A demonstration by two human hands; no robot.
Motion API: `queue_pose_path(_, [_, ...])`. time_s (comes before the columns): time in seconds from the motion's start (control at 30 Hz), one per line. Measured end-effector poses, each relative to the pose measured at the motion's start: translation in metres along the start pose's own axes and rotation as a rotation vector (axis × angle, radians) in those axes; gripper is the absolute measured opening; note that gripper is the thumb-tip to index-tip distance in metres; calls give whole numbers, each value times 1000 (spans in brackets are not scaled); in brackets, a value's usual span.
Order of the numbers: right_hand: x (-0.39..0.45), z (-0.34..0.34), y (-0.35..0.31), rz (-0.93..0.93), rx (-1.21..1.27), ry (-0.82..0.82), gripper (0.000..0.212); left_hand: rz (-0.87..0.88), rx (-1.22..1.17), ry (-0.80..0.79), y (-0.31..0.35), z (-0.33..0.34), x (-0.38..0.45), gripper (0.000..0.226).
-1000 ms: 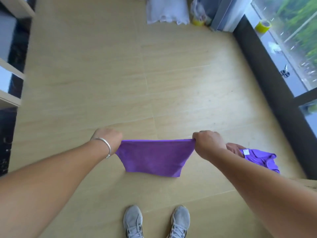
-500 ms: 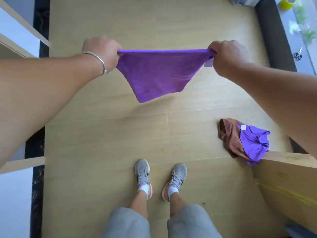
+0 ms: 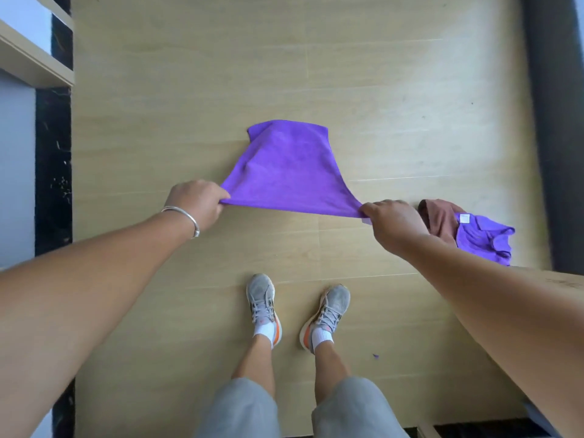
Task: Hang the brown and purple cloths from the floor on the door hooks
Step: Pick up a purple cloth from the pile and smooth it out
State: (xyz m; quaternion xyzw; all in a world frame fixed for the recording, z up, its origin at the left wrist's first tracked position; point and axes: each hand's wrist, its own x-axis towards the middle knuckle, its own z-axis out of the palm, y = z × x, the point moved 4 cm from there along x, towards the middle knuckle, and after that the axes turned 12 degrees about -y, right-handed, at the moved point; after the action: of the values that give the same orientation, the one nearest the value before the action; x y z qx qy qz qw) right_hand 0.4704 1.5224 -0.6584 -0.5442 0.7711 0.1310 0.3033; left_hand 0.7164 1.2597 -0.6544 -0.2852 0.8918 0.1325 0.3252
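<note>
A purple cloth (image 3: 289, 172) is stretched between my two hands above the wooden floor, its free part swung out away from me. My left hand (image 3: 197, 203) pinches its left corner and my right hand (image 3: 393, 224) pinches its right corner. On the floor to the right lie a crumpled brown cloth (image 3: 441, 219) and a second purple cloth (image 3: 483, 241) with a white tag, lying partly over the brown one. No door hooks are in view.
I stand on a light wooden floor (image 3: 189, 105), my grey shoes (image 3: 262, 305) below the cloth. A white shelf unit (image 3: 28, 55) and dark strip run along the left. A dark sill (image 3: 550, 121) borders the right. A wooden panel edge (image 3: 556, 279) sits at the right.
My hands came down from higher in the view, still holding the purple cloth's two corners. Its free part flipped from hanging toward me to billowing away. The view tilted further down.
</note>
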Motion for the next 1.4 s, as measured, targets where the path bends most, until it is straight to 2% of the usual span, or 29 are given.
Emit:
queue_pose_path(0.17, [22, 74, -16, 102, 116, -94, 19, 13, -30, -169, -11, 89, 18, 22])
queue_pose_path(0.3, [44, 120, -20, 210, 271, -93, 24, 25, -80, -214, -26, 140, 44, 18])
queue_pose_path(0.43, [95, 149, -10, 270, 367, -105, 25, -45, -255, -205, -46, 164, 101, 10])
queue_pose_path(0.53, [152, 166, 6, 302, 419, -89, 25, -85, -401, -130, -59, 172, 162, 5])
queue_pose_path(0.67, [249, 174, 42, 358, 448, 55, 21, -66, -574, 26, -77, 178, 267, 16])
queue_pose_path(0.8, [357, 188, 90, 387, 599, 189, 26, -48, -645, 146, -97, 190, 384, 15])
queue_pose_path(1.0, [476, 240, 142, 392, 636, 299, 39, -91, -669, 262, -117, 234, 514, 12])
queue_pose_path(1.1, [503, 270, 158, 384, 640, 455, 32, -112, -692, 454, -126, 266, 538, 5])
queue_pose_path(1.17, [508, 275, 166, 354, 645, 480, 23, -105, -692, 539, -130, 273, 540, 7])
queue_pose_path(1.27, [508, 260, 171, 334, 723, 397, 26, -103, -737, 514, -135, 266, 541, 11])
queue_pose_path(1.4, [515, 247, 174, 447, 822, 330, 33, -125, -780, 423, -135, 256, 552, 15])
